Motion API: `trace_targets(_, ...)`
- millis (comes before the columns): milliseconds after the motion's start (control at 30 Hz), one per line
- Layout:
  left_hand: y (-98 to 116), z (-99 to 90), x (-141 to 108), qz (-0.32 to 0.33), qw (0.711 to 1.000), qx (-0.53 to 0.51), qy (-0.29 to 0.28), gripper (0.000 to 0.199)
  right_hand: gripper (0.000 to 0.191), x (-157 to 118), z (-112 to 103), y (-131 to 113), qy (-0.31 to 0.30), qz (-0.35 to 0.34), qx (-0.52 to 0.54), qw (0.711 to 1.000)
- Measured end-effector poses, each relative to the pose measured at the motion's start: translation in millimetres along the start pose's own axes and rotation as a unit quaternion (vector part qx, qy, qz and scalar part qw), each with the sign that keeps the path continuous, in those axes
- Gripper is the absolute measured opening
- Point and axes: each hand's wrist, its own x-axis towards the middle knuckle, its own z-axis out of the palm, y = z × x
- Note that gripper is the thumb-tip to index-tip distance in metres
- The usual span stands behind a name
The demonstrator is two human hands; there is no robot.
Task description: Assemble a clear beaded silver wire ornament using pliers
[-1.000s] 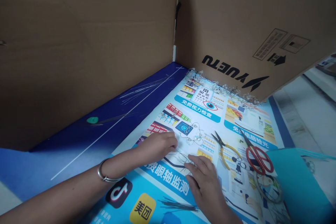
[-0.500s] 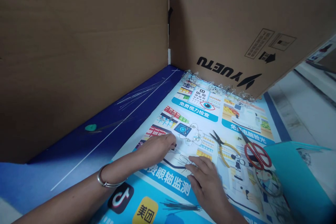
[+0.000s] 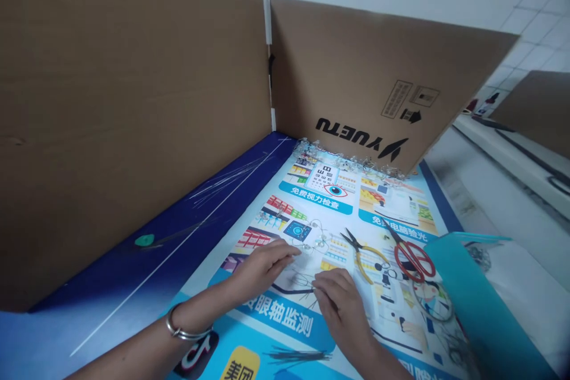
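My left hand (image 3: pixel 268 260), with a silver bangle at the wrist, has its fingers and thumb pressed together over the printed sheet (image 3: pixel 351 252). Anything in that pinch is too fine to see. Facing it, my right hand (image 3: pixel 339 297) is closed with its fingertips bent inward. Thin wires (image 3: pixel 303 281) lie by its fingertips, and I cannot tell whether one is held. Just beyond the hands is a loop of wire with clear beads (image 3: pixel 318 237). Yellow-handled pliers (image 3: pixel 366 256) and red-handled scissors (image 3: pixel 413 258) lie to the right.
Cardboard panels (image 3: pixel 146 95) stand at the left and back. Wire pieces with clear beads (image 3: pixel 356 164) line the back panel's foot. A bundle of dark wires (image 3: pixel 298 355) lies in front, a wire coil (image 3: pixel 434 303) and a teal folder (image 3: pixel 476 285) at right, loose wires (image 3: pixel 229 178) at left.
The camera view has tilted up, showing more wall above the panels. My left fingers have straightened somewhat, and my right fingers have drawn together. The tools stay on the sheet.
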Motion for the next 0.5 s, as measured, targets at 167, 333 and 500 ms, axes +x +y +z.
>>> trace_targets(167, 30.4, 16.3, -2.3, 0.022, 1.0, -0.01, -0.016, 0.019, 0.012, -2.2, -4.3, -3.3, 0.015, 0.007, 0.019, 1.0)
trace_targets(333, 51.2, 29.5, 6.5, 0.031, 0.998, -0.011, -0.048, 0.016, 0.013, -4.2, -5.8, -1.3, 0.034, 0.029, 0.044, 0.998)
trace_targets(500, 56.8, 40.1, 29.2, 0.023, 0.999, -0.014, -0.031, 0.013, 0.021, -1.6, -10.3, 7.3, 0.064, 0.063, 0.071, 0.993)
